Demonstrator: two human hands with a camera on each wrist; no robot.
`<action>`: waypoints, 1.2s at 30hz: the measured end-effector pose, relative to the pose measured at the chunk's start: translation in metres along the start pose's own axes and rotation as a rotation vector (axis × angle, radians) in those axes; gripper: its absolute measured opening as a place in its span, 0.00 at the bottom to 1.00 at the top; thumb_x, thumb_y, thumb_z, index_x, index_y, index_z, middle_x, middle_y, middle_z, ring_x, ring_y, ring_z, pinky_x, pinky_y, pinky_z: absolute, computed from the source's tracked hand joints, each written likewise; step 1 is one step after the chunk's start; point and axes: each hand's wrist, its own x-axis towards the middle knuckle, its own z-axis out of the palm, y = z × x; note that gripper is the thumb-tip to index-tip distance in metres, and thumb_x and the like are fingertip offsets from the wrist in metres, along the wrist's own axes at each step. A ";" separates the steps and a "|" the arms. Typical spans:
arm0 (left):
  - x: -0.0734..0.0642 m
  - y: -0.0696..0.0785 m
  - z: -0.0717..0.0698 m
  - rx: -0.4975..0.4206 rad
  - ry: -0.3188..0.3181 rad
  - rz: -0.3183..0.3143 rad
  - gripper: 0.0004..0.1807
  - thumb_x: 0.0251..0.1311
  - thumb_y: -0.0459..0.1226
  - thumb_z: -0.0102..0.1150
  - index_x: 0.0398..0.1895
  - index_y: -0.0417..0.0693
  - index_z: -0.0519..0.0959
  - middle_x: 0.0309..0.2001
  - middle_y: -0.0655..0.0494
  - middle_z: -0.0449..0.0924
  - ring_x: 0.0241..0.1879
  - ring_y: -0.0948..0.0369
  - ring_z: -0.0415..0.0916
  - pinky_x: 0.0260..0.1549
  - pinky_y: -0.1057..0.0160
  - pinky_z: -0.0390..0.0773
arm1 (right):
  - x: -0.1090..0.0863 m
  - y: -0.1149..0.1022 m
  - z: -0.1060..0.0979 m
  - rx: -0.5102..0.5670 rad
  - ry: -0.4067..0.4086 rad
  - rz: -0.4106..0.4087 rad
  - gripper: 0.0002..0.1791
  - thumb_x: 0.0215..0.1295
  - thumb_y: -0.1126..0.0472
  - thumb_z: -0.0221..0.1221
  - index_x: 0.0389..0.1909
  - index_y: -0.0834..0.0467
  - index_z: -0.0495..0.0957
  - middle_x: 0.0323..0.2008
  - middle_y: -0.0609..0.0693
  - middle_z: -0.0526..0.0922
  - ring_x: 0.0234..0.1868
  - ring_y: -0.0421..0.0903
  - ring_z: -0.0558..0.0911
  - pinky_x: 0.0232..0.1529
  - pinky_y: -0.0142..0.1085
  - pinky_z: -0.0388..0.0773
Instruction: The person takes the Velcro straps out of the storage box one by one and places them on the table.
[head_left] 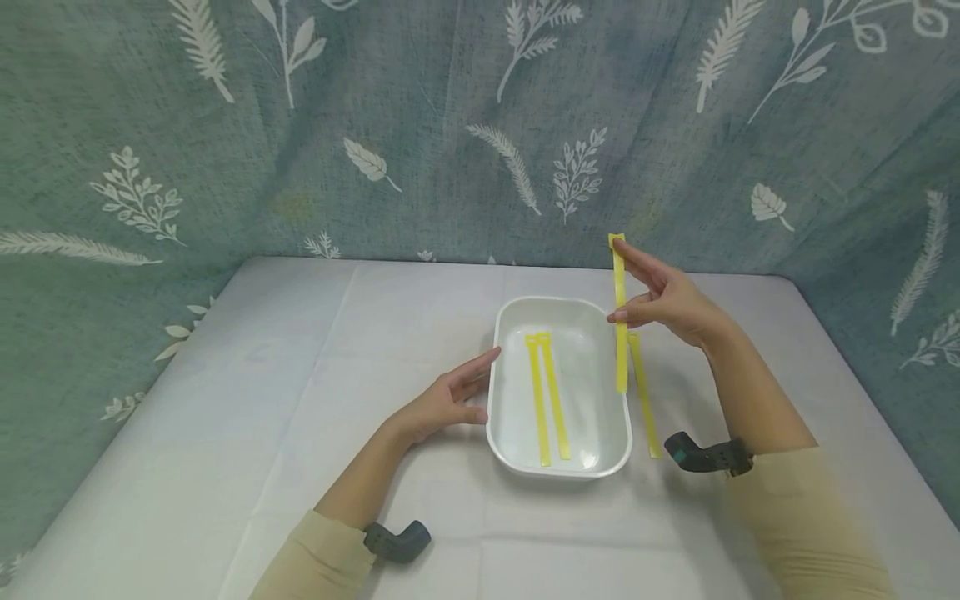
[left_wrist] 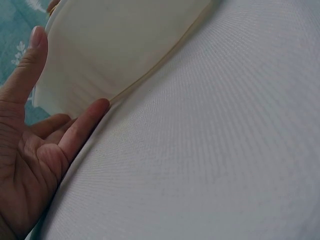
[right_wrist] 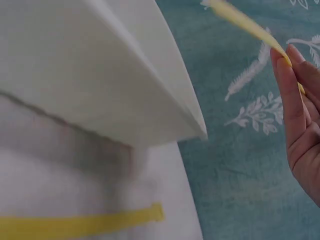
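My right hand holds a yellow cable tie upright at the right rim of a white basin. Thumb and fingers pinch it, and in the right wrist view its ribbed band slants up from the fingertips. Two more yellow cable ties lie side by side inside the basin. Another yellow cable tie rests on the cloth just right of it; its slotted end shows in the right wrist view. With fingers extended, my left hand touches the basin's left side.
A white cloth covers the table. Behind it hangs a blue-green curtain with white leaf patterns. Dark bands with a protruding piece sit on both wrists.
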 end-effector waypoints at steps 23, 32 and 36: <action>0.001 -0.004 -0.001 -0.001 -0.008 0.009 0.49 0.48 0.35 0.71 0.72 0.67 0.56 0.74 0.68 0.48 0.72 0.56 0.50 0.68 0.55 0.57 | -0.057 0.039 -0.032 -0.127 -0.034 0.098 0.55 0.54 0.71 0.65 0.75 0.50 0.39 0.76 0.55 0.37 0.34 0.41 0.82 0.44 0.31 0.81; -0.001 -0.002 0.000 -0.003 -0.009 0.016 0.48 0.48 0.36 0.71 0.72 0.68 0.56 0.74 0.67 0.48 0.72 0.56 0.50 0.68 0.54 0.56 | -0.075 0.057 -0.032 -0.079 -0.105 0.110 0.55 0.55 0.73 0.62 0.75 0.53 0.37 0.75 0.59 0.34 0.31 0.41 0.82 0.41 0.34 0.82; 0.000 -0.003 -0.001 0.000 -0.013 0.022 0.49 0.48 0.38 0.71 0.72 0.68 0.55 0.74 0.66 0.47 0.72 0.54 0.50 0.68 0.53 0.56 | -0.081 0.063 -0.033 -0.085 -0.116 0.116 0.54 0.56 0.73 0.61 0.75 0.52 0.37 0.75 0.59 0.34 0.31 0.41 0.82 0.40 0.34 0.82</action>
